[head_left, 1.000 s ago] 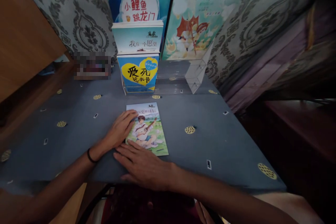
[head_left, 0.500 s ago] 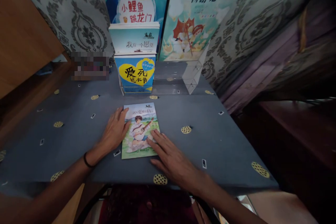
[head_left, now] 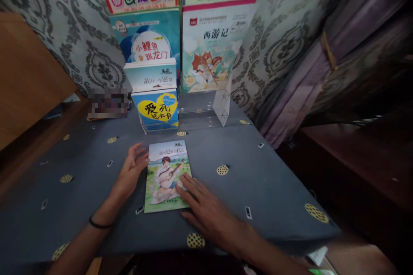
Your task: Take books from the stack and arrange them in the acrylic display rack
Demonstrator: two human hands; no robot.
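Note:
A thin paperback book lies flat on the table, closed, its cover showing a seated figure with a guitar. My right hand rests its outstretched fingers on the cover's lower right part. Beside the upper left edge of the book is my left hand, fingers loosely bent and apart, thumb close to the edge; whether it touches the book I cannot tell. A dark band circles the left wrist.
Behind the book stands a clear acrylic rack holding several books, among them a blue book with a yellow heart. A grey cloth with pineapple prints covers the table. Patterned curtains hang behind; a wooden cabinet stands left.
My left hand has come off the cover to the book's left side. The right hand stays on the cover. The view has tilted up, showing more books on the rack.

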